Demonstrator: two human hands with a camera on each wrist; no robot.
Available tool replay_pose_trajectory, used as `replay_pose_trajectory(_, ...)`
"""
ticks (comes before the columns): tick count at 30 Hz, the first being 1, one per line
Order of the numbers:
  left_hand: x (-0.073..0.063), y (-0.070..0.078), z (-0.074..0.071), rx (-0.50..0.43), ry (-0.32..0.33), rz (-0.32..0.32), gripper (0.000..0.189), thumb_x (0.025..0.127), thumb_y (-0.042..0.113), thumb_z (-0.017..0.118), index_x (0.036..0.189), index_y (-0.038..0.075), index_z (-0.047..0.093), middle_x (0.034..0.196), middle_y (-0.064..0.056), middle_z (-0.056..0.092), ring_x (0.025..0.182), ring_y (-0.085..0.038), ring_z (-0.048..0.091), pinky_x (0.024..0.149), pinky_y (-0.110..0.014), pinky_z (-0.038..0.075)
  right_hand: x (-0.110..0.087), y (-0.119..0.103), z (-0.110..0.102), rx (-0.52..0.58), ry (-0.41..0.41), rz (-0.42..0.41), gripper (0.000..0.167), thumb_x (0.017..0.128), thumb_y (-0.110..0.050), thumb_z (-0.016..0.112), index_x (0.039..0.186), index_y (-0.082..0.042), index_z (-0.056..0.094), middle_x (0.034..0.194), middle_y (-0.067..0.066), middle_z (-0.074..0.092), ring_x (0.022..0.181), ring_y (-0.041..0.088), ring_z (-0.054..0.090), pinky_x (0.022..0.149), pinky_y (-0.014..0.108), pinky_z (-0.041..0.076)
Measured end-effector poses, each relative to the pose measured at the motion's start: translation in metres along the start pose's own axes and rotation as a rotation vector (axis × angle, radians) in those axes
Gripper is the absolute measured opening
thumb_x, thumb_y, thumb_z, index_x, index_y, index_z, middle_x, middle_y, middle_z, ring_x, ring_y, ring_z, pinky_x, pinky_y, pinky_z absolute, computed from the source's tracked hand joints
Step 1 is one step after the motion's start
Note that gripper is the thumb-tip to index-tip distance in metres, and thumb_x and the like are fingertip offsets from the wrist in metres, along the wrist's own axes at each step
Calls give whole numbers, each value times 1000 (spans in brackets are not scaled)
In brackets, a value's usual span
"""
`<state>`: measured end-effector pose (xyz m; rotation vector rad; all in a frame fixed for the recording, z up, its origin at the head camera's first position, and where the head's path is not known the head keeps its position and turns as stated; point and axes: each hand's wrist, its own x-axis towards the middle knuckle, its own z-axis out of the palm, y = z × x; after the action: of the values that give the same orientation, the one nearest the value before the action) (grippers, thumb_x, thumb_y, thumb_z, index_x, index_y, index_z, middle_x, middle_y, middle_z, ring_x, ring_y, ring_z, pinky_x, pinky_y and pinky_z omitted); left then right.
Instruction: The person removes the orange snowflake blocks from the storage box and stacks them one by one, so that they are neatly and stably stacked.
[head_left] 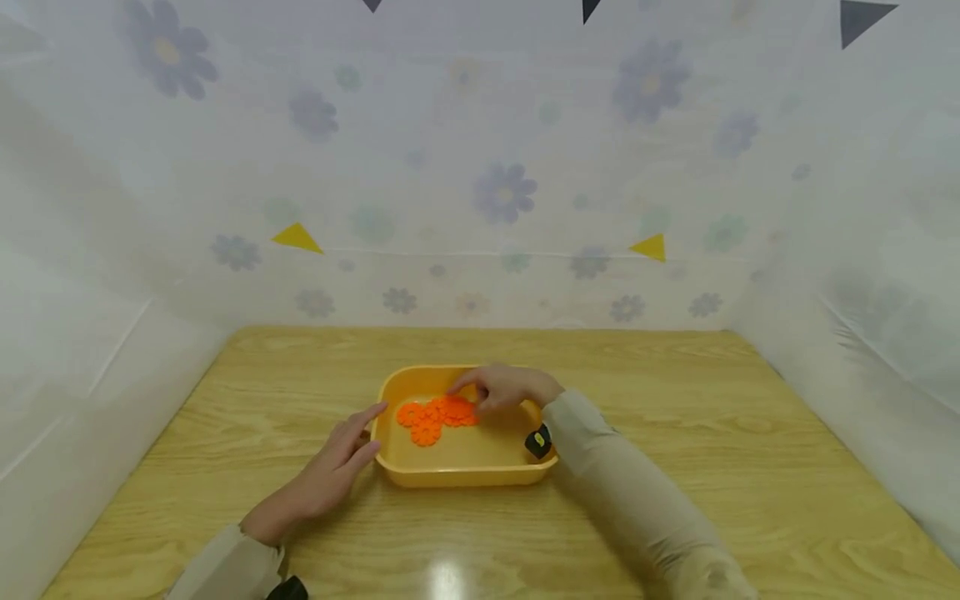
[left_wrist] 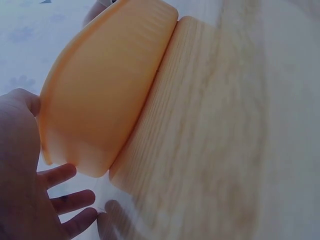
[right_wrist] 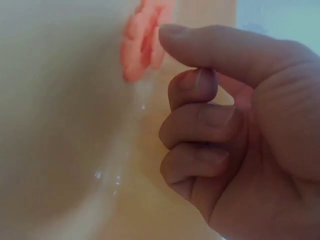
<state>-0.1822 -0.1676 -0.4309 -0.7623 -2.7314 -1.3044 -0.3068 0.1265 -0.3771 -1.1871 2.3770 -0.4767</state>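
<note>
A yellow-orange plastic tub (head_left: 465,477) stands on the table, with several flat orange flower-shaped pieces (head_left: 426,429) in its left half, some overlapping. My left hand (head_left: 330,471) touches the tub's left end with thumb and index finger spread along it. In the left wrist view, its other fingers (left_wrist: 72,201) extend loosely beside the tub's outer wall. My right hand (head_left: 510,387) reaches inside, index finger extended to the pieces and thumb apart from it. The right wrist view shows the thumb overlapping an orange piece (right_wrist: 142,45) and the other fingers curled; the index finger is mostly hidden.
The wood-grain table (head_left: 675,367) extends around the tub on all sides. White flower-printed sheeting (head_left: 420,167) rises behind it and at both sides. A small black device (head_left: 538,442) on my right wrist overlaps the tub's right end.
</note>
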Motion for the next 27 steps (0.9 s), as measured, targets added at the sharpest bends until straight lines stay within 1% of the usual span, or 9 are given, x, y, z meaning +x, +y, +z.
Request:
replay_pose_trajectory(4,0,0,-1,-10,0,16,50,104,22,43,150,7,31,139,-20,42,102,-21,49,83,-28,45,1,-1,2,-21,-17,-14,57,86,0,62,141,-11,50,58,-7,30,53,7,27,57,19,29)
replay_pose_trajectory(10,-1,1,-3,-26,-11,-9,50,104,24,43,150,11,30,137,-17,44,98,-17,48,80,-26,45,3,-2,3,-51,-29,-39,59,90,-4,63,145,-8,43,62,-6,32,54,6,28,59,19,30)
replay_pose_trajectory(14,-1,0,-3,-41,-17,5,50,104,21,43,150,8,30,135,-18,44,95,-15,48,77,-26,45,3,-1,3,-54,-44,-51,57,92,-8,63,145,-5,42,70,-2,39,56,6,31,62,19,32)
replay_pose_trajectory(18,-2,0,-4,-51,-15,17,49,104,20,43,150,7,30,134,-19,45,94,-15,49,76,-25,45,4,-1,5,-66,-50,-47,54,92,-8,62,143,-5,44,88,5,53,59,6,34,64,19,34)
replay_pose_trajectory(20,-3,0,-5,-51,-13,26,49,104,19,43,149,7,31,133,-19,45,94,-15,49,76,-25,45,4,-2,5,-64,-52,-33,54,92,-8,63,143,-5,46,94,6,55,59,6,36,63,19,34)
replay_pose_trajectory(22,-3,1,-6,-52,-11,31,49,104,18,44,149,7,31,133,-20,45,95,-16,48,76,-25,45,5,-3,5,-62,-53,-21,53,91,-8,63,142,-6,47,89,5,55,58,5,37,61,18,35)
replay_pose_trajectory(23,-3,1,-6,-51,-10,33,49,103,18,44,149,7,31,133,-20,45,96,-17,48,76,-26,45,5,-4,5,-55,-53,-14,53,91,-8,64,141,-6,48,83,3,54,57,5,37,60,18,35)
replay_pose_trajectory(25,-3,1,-6,-55,-12,34,49,103,17,44,149,7,31,134,-20,44,99,-19,48,78,-26,45,5,-4,5,-43,-51,-9,52,90,-9,66,139,-6,49,77,1,50,58,5,38,60,17,36)
replay_pose_trajectory(27,-2,1,-6,-52,-14,34,49,103,17,44,149,7,31,136,-21,43,102,-21,48,79,-27,45,4,-4,5,-41,-43,-20,48,90,-11,67,135,-6,53,74,0,50,59,5,39,61,18,36)
